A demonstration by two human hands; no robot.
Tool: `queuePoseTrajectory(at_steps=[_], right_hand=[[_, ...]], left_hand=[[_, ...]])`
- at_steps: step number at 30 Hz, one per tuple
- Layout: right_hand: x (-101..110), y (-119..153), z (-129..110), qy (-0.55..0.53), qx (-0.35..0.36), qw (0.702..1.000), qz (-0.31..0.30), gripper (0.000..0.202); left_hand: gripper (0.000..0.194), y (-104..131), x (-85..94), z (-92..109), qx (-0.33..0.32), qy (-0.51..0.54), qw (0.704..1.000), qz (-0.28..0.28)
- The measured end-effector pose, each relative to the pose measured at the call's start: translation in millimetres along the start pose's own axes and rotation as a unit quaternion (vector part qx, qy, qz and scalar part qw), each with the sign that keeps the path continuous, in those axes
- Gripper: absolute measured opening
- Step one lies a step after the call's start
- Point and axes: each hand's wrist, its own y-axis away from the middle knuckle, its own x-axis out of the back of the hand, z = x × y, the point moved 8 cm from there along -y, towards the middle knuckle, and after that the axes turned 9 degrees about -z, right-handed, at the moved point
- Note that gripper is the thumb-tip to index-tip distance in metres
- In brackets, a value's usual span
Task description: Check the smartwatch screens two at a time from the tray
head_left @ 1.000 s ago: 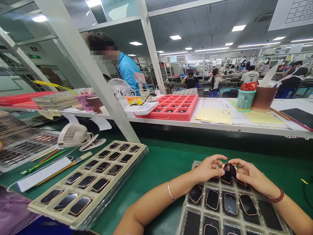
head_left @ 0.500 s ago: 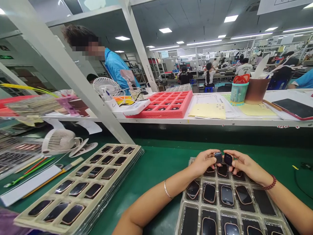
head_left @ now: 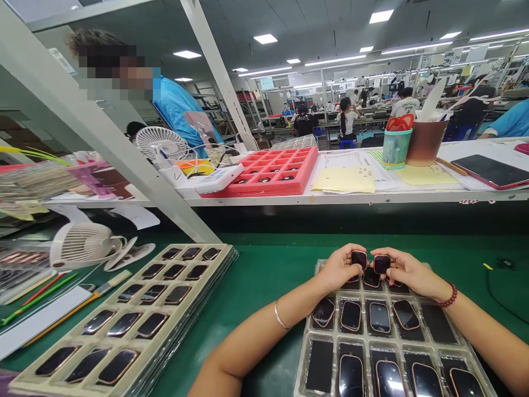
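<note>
Above the far rows of a plastic tray (head_left: 303,353), my left hand (head_left: 341,268) pinches a square watch body (head_left: 359,259) with a dark screen and gold rim. Close beside it, my right hand (head_left: 407,271) grips a second watch body (head_left: 381,264) of the same kind, its screen towards me. A small gap parts the two pieces. Below them, several more watch bodies, one of them near the middle (head_left: 379,317), lie in the tray's compartments. Two compartments show only a black bottom, one at the left and one under my right wrist.
At the left lies a stack of beige trays (head_left: 142,306) holding watch bodies. A fan (head_left: 82,245), a brush (head_left: 111,283) and pens are farther left. The shelf (head_left: 289,199) carries a red foam tray (head_left: 303,171), cups and a phone (head_left: 496,170). A person in blue (head_left: 182,102) stands behind it.
The camera view has shifted slightly, so the scene sits more to the left. Both watch bodies have turned in my fingers, and their screens now face me more squarely.
</note>
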Motion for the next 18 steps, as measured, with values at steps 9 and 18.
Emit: queuePoseTrajectory(at_steps=[9,18], right_hand=[[25.1,51.4,-19.3,0.154,-0.006,0.973,0.173,0.021],[-13.7,128.8,-32.3,0.379,-0.016,0.886,0.266,0.026]], left_hand=[[0.02,11.1,7.4,10.0,-0.016,-0.045,0.998,0.034],[0.012,116.1,-21.2,40.4,-0.01,-0.416,0.909,-0.015]])
